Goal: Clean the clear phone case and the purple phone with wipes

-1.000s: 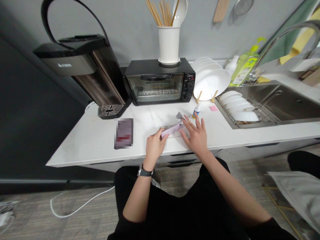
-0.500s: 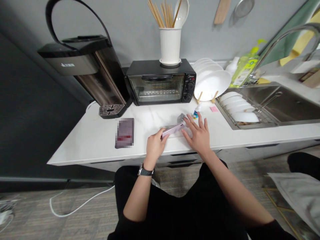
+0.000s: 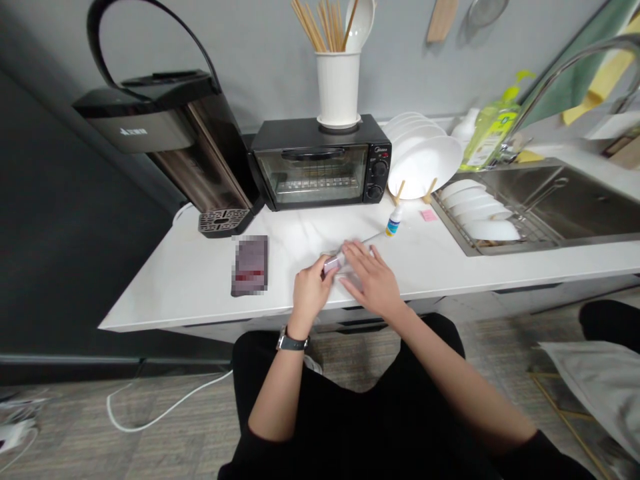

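Note:
A lilac phone [image 3: 331, 265] is in my left hand [image 3: 311, 293], its near end gripped between thumb and fingers just above the counter. My right hand [image 3: 373, 280] lies over the rest of the phone, with fingers stretched and thumb apart. A grey cloth [image 3: 341, 257] shows in part at its fingertips, pressed against the phone; most of it is hidden by the hand. Beyond the right hand stands a small white bottle [image 3: 394, 221] with a blue and yellow label. Left of my hands lies a dark flat item [image 3: 251, 265], blurred out.
Along the wall stand a water dispenser [image 3: 165, 140], a toaster oven [image 3: 320, 170] topped by a utensil holder [image 3: 339, 87], and racked plates [image 3: 425, 163]. A pink slip [image 3: 429, 215] lies on the counter. At right is the sink [image 3: 590, 200] with a dish rack.
My right hand has slid left and toward me along the phone with the cloth, covering more of it. The small bottle now shows more fully. My left hand keeps its hold.

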A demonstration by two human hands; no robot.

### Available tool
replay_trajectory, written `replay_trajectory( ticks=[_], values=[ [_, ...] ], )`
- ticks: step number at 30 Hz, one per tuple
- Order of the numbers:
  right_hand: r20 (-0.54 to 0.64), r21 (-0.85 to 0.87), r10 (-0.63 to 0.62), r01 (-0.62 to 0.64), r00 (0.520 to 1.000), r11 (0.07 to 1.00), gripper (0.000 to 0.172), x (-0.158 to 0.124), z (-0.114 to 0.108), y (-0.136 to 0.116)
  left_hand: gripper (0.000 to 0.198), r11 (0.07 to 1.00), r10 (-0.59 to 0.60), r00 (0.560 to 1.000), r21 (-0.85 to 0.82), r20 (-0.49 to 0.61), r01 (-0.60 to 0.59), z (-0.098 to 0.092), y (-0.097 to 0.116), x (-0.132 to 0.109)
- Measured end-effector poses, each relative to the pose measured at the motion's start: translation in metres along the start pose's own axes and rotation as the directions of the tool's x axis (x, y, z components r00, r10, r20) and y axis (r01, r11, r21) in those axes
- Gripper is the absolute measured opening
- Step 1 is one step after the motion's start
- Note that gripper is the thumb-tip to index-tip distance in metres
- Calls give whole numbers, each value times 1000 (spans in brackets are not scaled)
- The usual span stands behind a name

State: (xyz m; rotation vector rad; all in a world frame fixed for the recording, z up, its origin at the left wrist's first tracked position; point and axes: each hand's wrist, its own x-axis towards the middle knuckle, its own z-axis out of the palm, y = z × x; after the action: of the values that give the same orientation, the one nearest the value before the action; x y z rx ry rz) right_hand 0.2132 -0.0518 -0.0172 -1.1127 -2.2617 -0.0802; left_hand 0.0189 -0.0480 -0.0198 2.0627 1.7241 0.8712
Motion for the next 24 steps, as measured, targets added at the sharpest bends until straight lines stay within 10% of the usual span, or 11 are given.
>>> replay_trajectory(
  ticks=[5,12,20,24],
  values=[
    [-83,-22,120,-122,989,992,69,-3,-8,24,24,1000,7,1000,-9,-25,-7,1,1,0],
    [84,100,-119,111,989,989,82,2,14,-47,24,967,-129,990,229,54,114,3,-4,6],
    [-53,1,137,-138,989,990,70,-4,-4,20,30,998,3,1000,65,-28,-1,5,-4,1],
    [-12,29,69,-69,998,997,76,-3,0,2,27,996,-14,1000,85,-11,15,4,-3,2]
  ],
)
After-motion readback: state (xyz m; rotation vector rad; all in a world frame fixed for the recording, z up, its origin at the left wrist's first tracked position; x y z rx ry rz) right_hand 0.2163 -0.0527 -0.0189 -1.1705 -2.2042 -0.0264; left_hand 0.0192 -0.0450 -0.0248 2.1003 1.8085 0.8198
